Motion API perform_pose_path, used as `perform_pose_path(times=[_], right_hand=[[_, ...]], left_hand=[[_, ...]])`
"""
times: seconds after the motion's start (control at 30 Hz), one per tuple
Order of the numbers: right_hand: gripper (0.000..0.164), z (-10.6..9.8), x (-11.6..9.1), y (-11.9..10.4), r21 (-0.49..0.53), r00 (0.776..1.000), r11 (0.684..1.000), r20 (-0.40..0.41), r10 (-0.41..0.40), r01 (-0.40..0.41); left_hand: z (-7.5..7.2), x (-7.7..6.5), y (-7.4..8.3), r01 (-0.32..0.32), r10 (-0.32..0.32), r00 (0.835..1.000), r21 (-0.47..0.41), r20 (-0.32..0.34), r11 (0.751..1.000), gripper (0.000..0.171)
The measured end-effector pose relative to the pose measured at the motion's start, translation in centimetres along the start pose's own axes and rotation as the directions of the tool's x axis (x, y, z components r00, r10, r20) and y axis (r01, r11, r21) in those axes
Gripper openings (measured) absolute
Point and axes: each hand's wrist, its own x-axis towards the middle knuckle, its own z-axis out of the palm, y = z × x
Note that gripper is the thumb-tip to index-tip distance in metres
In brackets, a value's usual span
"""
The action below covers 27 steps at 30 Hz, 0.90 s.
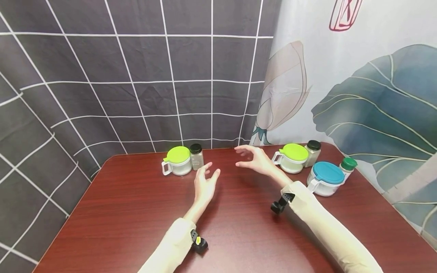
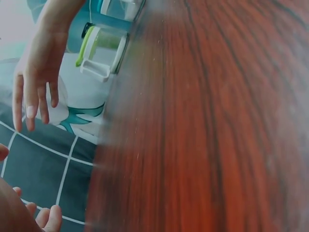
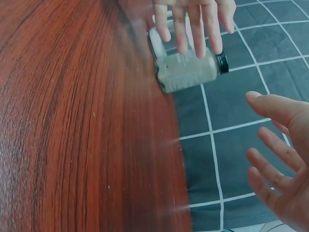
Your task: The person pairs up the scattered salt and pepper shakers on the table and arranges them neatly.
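Cream sleeves [image 1: 168,246], each with a black wrist camera [image 1: 200,245], reach forward over the reddish bench [image 1: 129,204]. The left hand [image 1: 203,187] has its fingers parted and slightly bent, thumb apart, gripping nothing. The right hand [image 1: 258,162] turns inward above the surface, fingers spread, likewise gripping nothing.

By the right forearm stands a blue-lidded pot [image 1: 326,178], a green-capped bottle [image 1: 348,165] just behind it. Farther back, near the right wrist, sits a lime-lidded pot [image 1: 294,154] beside a pale jar [image 1: 312,153].

A black-capped jar [image 1: 197,158] stands just past the left fingertips; its white print is too small to read. Beside it is a lime-topped pot [image 1: 178,163], handle pointing left. Behind hang a dark grid cloth [image 1: 143,94] and a leaf-print cloth [image 1: 375,94] bearing a red mark.
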Motion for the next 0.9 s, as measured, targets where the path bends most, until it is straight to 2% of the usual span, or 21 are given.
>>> perform_pose_path(times=[0.9], right_hand=[[0.055,-3.4,-2.1,0.8,-0.042,0.998,0.999,-0.062,0.013,-0.016]], left_hand=[[3.2,-0.4,0.9,-0.008,0.016,0.995,-0.082,0.097,0.997,0.041]])
